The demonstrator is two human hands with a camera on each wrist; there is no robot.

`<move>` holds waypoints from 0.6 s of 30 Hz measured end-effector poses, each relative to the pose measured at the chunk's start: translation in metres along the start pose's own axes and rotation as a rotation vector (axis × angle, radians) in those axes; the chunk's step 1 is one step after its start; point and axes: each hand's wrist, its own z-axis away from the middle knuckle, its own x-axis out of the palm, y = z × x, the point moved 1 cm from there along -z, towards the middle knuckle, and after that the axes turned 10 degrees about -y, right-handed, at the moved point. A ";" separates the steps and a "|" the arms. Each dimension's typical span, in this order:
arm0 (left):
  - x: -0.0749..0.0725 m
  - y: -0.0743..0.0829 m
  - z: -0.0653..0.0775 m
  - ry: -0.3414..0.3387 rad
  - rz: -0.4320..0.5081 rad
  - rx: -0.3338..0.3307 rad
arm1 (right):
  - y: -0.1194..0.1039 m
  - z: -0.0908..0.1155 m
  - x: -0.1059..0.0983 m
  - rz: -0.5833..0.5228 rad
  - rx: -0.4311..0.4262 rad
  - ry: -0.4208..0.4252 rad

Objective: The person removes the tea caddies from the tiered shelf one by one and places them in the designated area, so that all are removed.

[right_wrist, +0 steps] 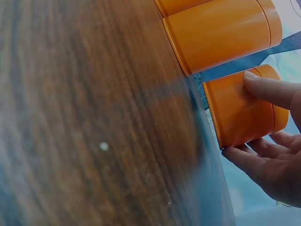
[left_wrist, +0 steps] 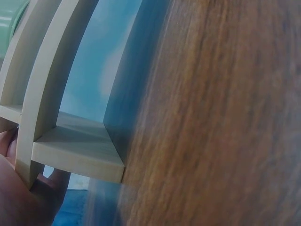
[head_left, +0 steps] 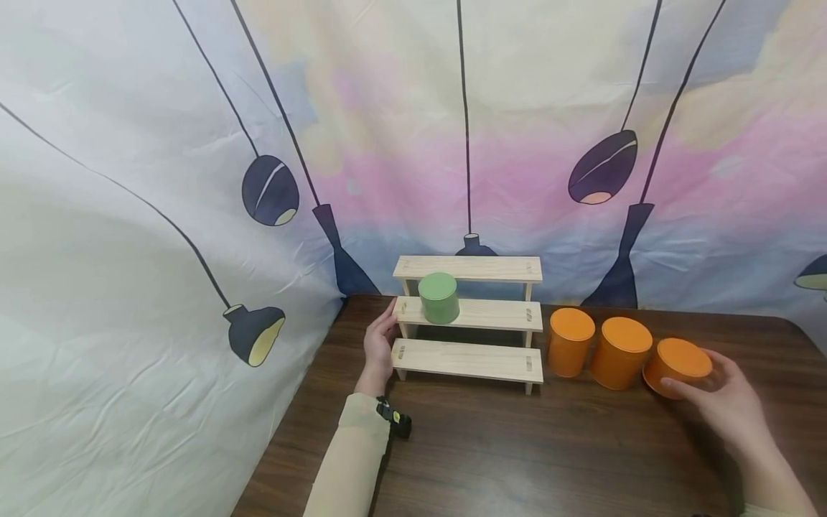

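A three-tier wooden step shelf stands near the back of the table. My left hand grips its left end, and in the left wrist view the fingers reach behind a wooden leg. On the middle tier, toward the left, sits a green round tin. To the right of the shelf, my right hand holds a short orange tin from its right side. The thumb lies on the near side and the other fingers curl round the far side, as the right wrist view shows.
A slim tall orange tin and a wider orange tin stand upright between the shelf and the short one. Behind the dark wooden table hangs a cloth printed with lamps, which also runs along the left side.
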 end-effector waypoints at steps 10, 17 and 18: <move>0.001 0.001 0.000 0.001 -0.013 0.004 | 0.006 -0.002 -0.001 0.023 -0.012 -0.029; 0.000 0.000 0.000 -0.003 -0.022 0.013 | 0.007 -0.003 -0.002 0.034 -0.014 -0.052; 0.000 0.000 0.000 -0.005 -0.026 0.013 | 0.007 -0.003 -0.002 0.038 -0.015 -0.055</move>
